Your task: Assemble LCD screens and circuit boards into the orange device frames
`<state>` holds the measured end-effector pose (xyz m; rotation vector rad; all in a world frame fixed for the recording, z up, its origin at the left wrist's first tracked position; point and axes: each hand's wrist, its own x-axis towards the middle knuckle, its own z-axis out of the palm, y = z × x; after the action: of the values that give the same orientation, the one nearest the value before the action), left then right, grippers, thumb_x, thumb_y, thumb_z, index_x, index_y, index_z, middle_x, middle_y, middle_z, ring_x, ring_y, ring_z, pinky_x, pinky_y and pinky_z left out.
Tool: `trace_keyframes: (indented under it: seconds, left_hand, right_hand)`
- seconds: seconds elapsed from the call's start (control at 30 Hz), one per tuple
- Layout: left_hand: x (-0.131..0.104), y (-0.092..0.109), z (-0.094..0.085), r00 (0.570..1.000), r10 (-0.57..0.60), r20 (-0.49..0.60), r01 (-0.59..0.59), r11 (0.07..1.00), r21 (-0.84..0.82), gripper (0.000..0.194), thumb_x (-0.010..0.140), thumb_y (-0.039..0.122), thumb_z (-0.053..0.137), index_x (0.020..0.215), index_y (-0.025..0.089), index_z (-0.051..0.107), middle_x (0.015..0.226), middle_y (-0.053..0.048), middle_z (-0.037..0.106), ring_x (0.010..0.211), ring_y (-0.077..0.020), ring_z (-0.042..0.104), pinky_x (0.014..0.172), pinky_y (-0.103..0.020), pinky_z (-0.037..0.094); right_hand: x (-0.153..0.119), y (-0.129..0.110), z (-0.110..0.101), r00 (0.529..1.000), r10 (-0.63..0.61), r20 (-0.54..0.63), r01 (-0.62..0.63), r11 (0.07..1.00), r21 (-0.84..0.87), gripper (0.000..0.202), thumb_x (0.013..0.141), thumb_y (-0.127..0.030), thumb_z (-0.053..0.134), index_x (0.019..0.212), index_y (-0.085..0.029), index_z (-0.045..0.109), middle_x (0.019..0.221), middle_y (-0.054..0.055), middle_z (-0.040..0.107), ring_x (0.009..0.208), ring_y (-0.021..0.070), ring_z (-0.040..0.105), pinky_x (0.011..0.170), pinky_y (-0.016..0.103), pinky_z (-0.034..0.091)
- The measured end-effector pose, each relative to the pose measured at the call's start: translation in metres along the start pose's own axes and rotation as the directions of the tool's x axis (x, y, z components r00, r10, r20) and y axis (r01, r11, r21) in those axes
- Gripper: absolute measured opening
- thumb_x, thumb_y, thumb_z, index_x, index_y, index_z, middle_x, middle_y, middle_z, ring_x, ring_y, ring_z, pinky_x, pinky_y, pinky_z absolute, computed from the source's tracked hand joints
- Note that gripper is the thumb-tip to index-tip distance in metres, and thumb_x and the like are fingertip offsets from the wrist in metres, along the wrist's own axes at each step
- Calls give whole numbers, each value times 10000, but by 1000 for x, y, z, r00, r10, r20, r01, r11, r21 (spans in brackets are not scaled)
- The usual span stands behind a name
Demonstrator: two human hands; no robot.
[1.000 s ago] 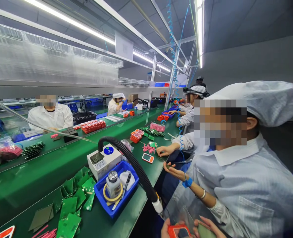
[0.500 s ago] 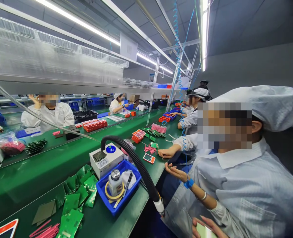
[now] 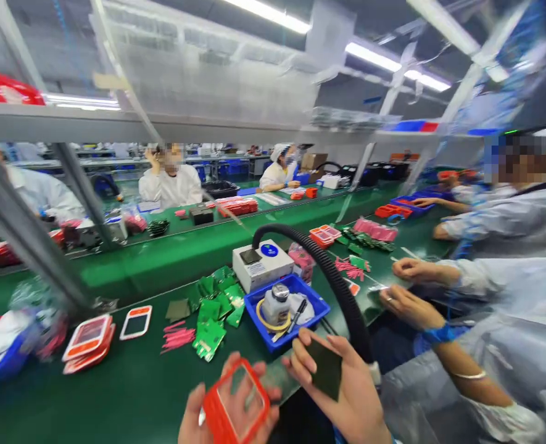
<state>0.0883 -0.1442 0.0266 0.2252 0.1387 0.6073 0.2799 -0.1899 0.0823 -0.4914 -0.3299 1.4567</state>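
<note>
My left hand (image 3: 193, 412) is closed around a red plastic frame (image 3: 223, 414) with a clear window. The fingers behind it show through the window. Close by on the right, my right hand (image 3: 356, 398) grips a thin, dark square sheet (image 3: 326, 370) between thumb and fingers. Both hands are above the front edge of the green bench, a little apart. Just beyond them stands a blue tray (image 3: 267, 338) with a white pump bottle (image 3: 276, 305), a roll of yellow tape and a black pen (image 3: 297, 314).
Green circuit boards (image 3: 209, 336) and pink strips (image 3: 179, 337) lie left of the tray. Red-and-white frames (image 3: 90, 345) are stacked farther left. A black fume hose (image 3: 330, 274) arches over the tray from a white box (image 3: 266, 271). At right, a co-worker's hands (image 3: 411, 305) work over the bench.
The view has swung left and down, so the bench sits farther right. My left hand with the red frame has come into view. A hand with a shiny sheet showed at the lower edge before.
</note>
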Motion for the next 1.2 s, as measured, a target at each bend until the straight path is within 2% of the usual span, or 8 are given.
trace_keyframes:
  seconds: [0.2, 0.4, 0.5, 0.63, 0.8, 0.93, 1.07, 1.2]
  left_hand:
    - [-12, 35, 34, 974, 226, -22, -227, 974, -22, 354, 865, 406, 496, 1087, 219, 700, 1146, -114, 688, 1079, -310, 629, 964, -450, 422]
    - [-26, 42, 14, 940, 249, -233, -257, 966, -4, 267, 773, 459, 644, 931, 257, 717, 1162, -73, 677, 1083, -384, 614, 849, -487, 485]
    - [-35, 40, 0, 857, 327, -397, -303, 945, 124, 205, 731, 387, 736, 895, 266, 714, 1209, -37, 641, 1098, -305, 609, 904, -443, 479]
    - [-46, 35, -15, 843, 427, -327, -316, 885, 343, 798, 434, 71, 860, 1149, 335, 625, 1182, -29, 625, 1222, -268, 522, 1029, -375, 396]
    - [-47, 33, -22, 934, 306, -182, -160, 817, 554, 992, 557, 377, 881, 1399, 312, 362, 1125, -120, 628, 857, -216, 658, 817, -356, 458]
    - [-40, 29, -25, 969, 220, -116, -125, 835, 536, 1029, 601, 425, 854, 1437, 305, 265, 1000, -96, 638, 687, -129, 616, 683, -278, 424]
    - [-30, 21, -23, 934, 284, -217, -149, 862, 485, 1079, 483, 352, 914, 1392, 358, 333, 1072, -74, 614, 650, -139, 616, 630, -292, 456]
    - [-17, 18, -18, 914, 313, -258, -165, 867, 470, 705, 625, 386, 832, 1247, 366, 500, 1062, -52, 629, 689, -194, 650, 657, -368, 525]
  right_hand:
    - [23, 28, 17, 982, 184, -38, -183, 983, 23, 227, 669, -387, 711, 741, -175, 674, 663, 2, 601, 593, 140, 568, 850, 380, 529]
    - [35, 44, 16, 972, 214, -101, -218, 976, -23, 240, 623, -387, 743, 713, -177, 672, 665, 3, 594, 605, 153, 573, 830, 392, 550]
    - [39, 51, 16, 967, 223, -122, -228, 973, -33, 232, 637, -381, 744, 706, -172, 669, 647, 4, 591, 607, 147, 566, 843, 380, 543]
    - [46, 61, 14, 941, 301, -153, -302, 953, 17, 209, 630, -333, 760, 708, -157, 679, 660, 18, 618, 630, 141, 576, 849, 345, 529]
    - [51, 67, 12, 913, 355, -200, -350, 935, 60, 243, 597, -329, 789, 723, -146, 692, 710, 42, 658, 721, 178, 630, 811, 313, 526]
    - [47, 70, 16, 942, 247, -225, -259, 965, -25, 285, 612, -381, 793, 751, -163, 673, 756, 46, 674, 762, 195, 641, 785, 308, 523]
    - [47, 80, 18, 981, 75, -178, -116, 966, -230, 315, 720, -479, 719, 810, -190, 632, 838, 43, 677, 781, 189, 639, 801, 318, 509]
    - [51, 101, 10, 996, -72, -52, 39, 877, -478, 383, 708, -559, 709, 803, -206, 596, 868, 40, 662, 751, 186, 633, 751, 313, 507]
